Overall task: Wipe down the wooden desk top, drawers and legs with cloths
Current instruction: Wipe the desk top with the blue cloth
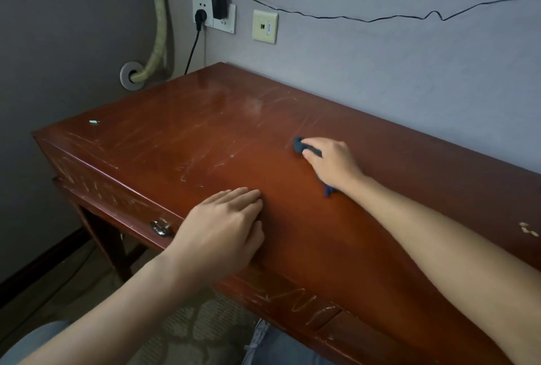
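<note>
The reddish-brown wooden desk top point(205, 136) fills the middle of the view, scratched and streaked toward its left end. My right hand point(333, 164) lies on the top near the middle, gripping a bunched dark blue cloth point(301, 146) that sticks out past my fingers and trails under my wrist. My left hand point(225, 224) rests flat on the top at the front edge, fingers straight and together, holding nothing. Below it the left drawer front point(117, 197) shows a round metal knob point(160, 228). A second drawer front point(292, 300) lies further right. One desk leg point(105, 244) stands at the left.
The desk's back edge meets a grey wall with a socket plate point(215, 14), a black adapter point(219, 6) and a cable running right. A padded pipe point(158, 30) enters the wall at left. A small pale scrap point(93, 122) lies on the top's left end. Patterned carpet point(205, 326) lies below.
</note>
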Action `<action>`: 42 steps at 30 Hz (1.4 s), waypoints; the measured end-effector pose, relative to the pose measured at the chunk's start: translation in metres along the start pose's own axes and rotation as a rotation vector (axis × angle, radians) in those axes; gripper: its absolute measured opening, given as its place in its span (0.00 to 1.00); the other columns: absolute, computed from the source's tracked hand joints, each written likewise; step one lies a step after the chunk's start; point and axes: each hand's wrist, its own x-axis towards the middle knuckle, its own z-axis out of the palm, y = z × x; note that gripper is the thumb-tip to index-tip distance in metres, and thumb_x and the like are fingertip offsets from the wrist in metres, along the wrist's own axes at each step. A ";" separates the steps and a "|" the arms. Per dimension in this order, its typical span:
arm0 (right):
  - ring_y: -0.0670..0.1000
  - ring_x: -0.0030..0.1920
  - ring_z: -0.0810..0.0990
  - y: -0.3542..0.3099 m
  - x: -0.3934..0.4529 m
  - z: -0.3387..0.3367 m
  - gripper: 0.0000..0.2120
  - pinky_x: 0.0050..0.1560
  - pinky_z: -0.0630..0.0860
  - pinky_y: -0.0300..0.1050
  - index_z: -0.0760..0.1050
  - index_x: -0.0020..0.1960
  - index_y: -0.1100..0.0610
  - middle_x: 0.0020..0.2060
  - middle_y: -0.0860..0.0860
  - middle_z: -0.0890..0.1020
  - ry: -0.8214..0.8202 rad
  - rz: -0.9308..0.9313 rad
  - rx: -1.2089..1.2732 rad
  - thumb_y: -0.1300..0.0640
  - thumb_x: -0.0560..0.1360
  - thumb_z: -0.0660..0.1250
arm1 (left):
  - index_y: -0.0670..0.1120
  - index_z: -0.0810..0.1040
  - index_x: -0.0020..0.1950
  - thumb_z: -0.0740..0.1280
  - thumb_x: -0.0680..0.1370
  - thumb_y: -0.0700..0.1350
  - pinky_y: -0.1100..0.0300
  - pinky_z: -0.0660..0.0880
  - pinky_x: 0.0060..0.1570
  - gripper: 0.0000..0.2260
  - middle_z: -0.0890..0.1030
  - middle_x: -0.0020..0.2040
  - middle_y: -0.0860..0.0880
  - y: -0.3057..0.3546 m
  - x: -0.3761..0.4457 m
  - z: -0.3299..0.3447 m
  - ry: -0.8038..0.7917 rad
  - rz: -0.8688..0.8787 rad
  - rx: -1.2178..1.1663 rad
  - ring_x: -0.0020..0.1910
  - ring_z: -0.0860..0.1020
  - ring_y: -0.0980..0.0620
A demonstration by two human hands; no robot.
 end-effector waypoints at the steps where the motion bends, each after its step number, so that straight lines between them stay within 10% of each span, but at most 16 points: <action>1: 0.53 0.68 0.77 0.008 0.014 0.003 0.17 0.69 0.72 0.45 0.78 0.70 0.52 0.68 0.49 0.80 0.015 0.078 -0.032 0.50 0.83 0.65 | 0.47 0.74 0.76 0.52 0.83 0.57 0.50 0.65 0.77 0.26 0.73 0.76 0.49 0.006 0.012 -0.001 -0.082 -0.008 0.000 0.77 0.70 0.49; 5: 0.54 0.69 0.76 -0.002 0.022 0.014 0.18 0.69 0.71 0.47 0.77 0.71 0.53 0.70 0.50 0.78 0.042 0.056 -0.075 0.51 0.83 0.63 | 0.51 0.47 0.85 0.44 0.85 0.63 0.47 0.43 0.82 0.31 0.46 0.85 0.52 0.017 0.055 0.007 -0.334 -0.089 0.049 0.84 0.43 0.50; 11: 0.49 0.64 0.79 -0.016 -0.035 0.006 0.17 0.68 0.73 0.42 0.80 0.68 0.53 0.64 0.50 0.82 -0.044 -0.388 0.041 0.53 0.80 0.69 | 0.50 0.40 0.85 0.40 0.82 0.68 0.49 0.38 0.81 0.36 0.41 0.85 0.52 0.021 0.057 0.022 -0.288 -0.232 0.046 0.83 0.36 0.51; 15: 0.57 0.57 0.78 0.007 0.021 0.009 0.15 0.57 0.75 0.49 0.81 0.66 0.51 0.58 0.54 0.82 0.082 -0.111 -0.171 0.51 0.81 0.66 | 0.49 0.41 0.85 0.40 0.82 0.69 0.49 0.38 0.81 0.37 0.39 0.84 0.51 0.021 0.058 0.020 -0.297 -0.248 0.053 0.82 0.35 0.51; 18: 0.57 0.60 0.74 0.007 0.044 0.016 0.15 0.54 0.72 0.47 0.80 0.66 0.51 0.57 0.53 0.79 0.126 0.131 -0.235 0.49 0.83 0.62 | 0.50 0.42 0.85 0.41 0.82 0.70 0.50 0.38 0.82 0.37 0.40 0.85 0.51 0.021 0.057 0.020 -0.272 -0.248 0.038 0.82 0.36 0.52; 26: 0.51 0.48 0.74 -0.035 -0.008 0.024 0.15 0.47 0.72 0.45 0.83 0.63 0.52 0.43 0.48 0.76 0.048 -0.399 -0.012 0.49 0.79 0.69 | 0.48 0.51 0.84 0.45 0.81 0.70 0.52 0.40 0.81 0.38 0.49 0.85 0.48 0.022 0.056 0.018 -0.192 -0.319 0.021 0.84 0.43 0.50; 33: 0.59 0.61 0.74 0.030 0.060 0.015 0.15 0.55 0.73 0.47 0.82 0.63 0.53 0.57 0.56 0.77 0.187 0.257 -0.268 0.49 0.83 0.61 | 0.53 0.51 0.85 0.41 0.79 0.70 0.48 0.42 0.82 0.38 0.49 0.85 0.49 0.021 0.055 0.018 -0.192 -0.288 0.005 0.84 0.43 0.48; 42: 0.51 0.51 0.72 -0.030 -0.007 0.025 0.16 0.53 0.70 0.43 0.81 0.66 0.53 0.46 0.49 0.76 -0.028 -0.361 0.074 0.52 0.79 0.70 | 0.57 0.76 0.73 0.49 0.82 0.60 0.45 0.63 0.78 0.25 0.73 0.75 0.54 0.018 0.048 0.017 -0.113 -0.151 -0.041 0.77 0.68 0.49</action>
